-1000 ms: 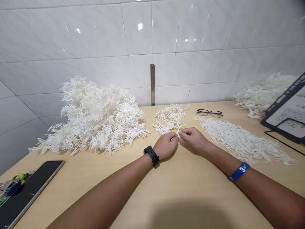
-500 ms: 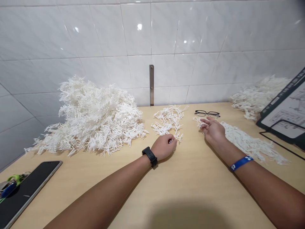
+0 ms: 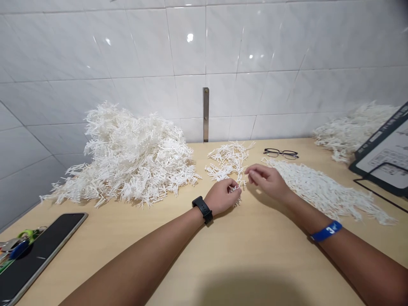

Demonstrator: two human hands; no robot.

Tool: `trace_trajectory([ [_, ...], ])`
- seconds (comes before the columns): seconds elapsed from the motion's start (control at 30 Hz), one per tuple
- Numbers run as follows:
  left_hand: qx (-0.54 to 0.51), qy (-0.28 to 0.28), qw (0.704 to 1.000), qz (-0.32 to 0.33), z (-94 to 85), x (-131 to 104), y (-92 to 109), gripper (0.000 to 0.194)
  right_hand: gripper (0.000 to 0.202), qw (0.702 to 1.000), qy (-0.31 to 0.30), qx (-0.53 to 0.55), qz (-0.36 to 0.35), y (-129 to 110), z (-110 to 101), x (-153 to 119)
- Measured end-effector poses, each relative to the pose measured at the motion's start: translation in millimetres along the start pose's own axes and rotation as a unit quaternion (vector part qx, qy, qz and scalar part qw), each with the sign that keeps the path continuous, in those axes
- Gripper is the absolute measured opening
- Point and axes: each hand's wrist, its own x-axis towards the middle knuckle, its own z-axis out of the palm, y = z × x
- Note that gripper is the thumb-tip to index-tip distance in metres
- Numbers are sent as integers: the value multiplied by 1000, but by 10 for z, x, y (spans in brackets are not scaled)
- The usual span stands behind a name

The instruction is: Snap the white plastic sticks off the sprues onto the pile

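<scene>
My left hand (image 3: 223, 196), with a black watch on the wrist, is closed round a few thin white branching plastic strands (image 3: 236, 200), whose ends stick out beside the fingers. To its right, my right hand (image 3: 267, 180) hovers a short way off with its fingers loosely bent and apart; no strand shows in it. Just beyond the left hand lies a small loose cluster of white strands (image 3: 231, 157). Behind my right forearm, a flat layer of white strands (image 3: 318, 187) spreads over the table, partly covered by the hand and arm.
A large heap of white strands (image 3: 137, 157) stands at the left, and another pile (image 3: 357, 127) at the back right. Eyeglasses (image 3: 280, 153) lie near the wall. A phone (image 3: 47, 250) with keys (image 3: 22, 244) is at the left edge. A dark-framed printed board (image 3: 385, 153) leans at right.
My right hand has moved left from the flat layer of strands toward my left hand, and its fingers have bent in. My left hand stays closed. The view has shifted slightly.
</scene>
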Motion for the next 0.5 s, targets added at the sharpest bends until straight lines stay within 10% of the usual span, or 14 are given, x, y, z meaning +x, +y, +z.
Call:
trace_trajectory([
  [0.13,-11,1,1000,6,15,8,-25,23,20,988,-140,-57,-16,-148,124,-79],
  [0.5,-33,-10,999,26,6,16,-38,16,25,982,-148,-67,-93,-39,159,-46],
])
